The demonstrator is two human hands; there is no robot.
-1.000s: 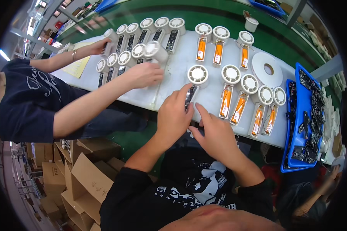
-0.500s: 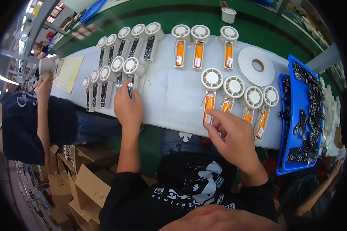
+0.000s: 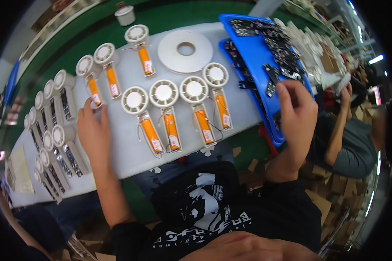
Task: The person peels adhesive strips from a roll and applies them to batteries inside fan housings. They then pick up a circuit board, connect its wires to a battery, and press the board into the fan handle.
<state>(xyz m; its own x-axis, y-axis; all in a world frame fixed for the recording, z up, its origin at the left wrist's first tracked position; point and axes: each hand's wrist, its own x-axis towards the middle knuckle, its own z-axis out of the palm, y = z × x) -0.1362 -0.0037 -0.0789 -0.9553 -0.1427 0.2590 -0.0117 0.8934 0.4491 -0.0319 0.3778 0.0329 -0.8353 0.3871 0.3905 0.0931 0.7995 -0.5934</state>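
Observation:
Two rows of white handheld fans lie on the white-covered table; several bare handles hold orange batteries with thin wires. My left hand [image 3: 93, 132] has thumb and finger on either side of the lower end of one such handheld fan [image 3: 92, 87], left of another battery fan [image 3: 112, 78]. Over the blue tray [image 3: 253, 65] hovers my right hand [image 3: 298, 115], its fingers bent and apart, with nothing visible between them. The fingertips are close to a loose black circuit board [image 3: 272, 78]; other boards [image 3: 283, 48] are heaped farther back in the tray.
A large white tape roll [image 3: 170, 56] lies behind the near fans. Fans with dark boards in their handles [image 3: 65, 104] line the left. A white round part [image 3: 125, 16] stands on the green surface beyond. Another person [image 3: 352, 139] works at the right.
The view has turned rightward. My left hand has left a fan with a dark board and is now at a battery fan. My right hand has gone from a near battery fan to the blue tray.

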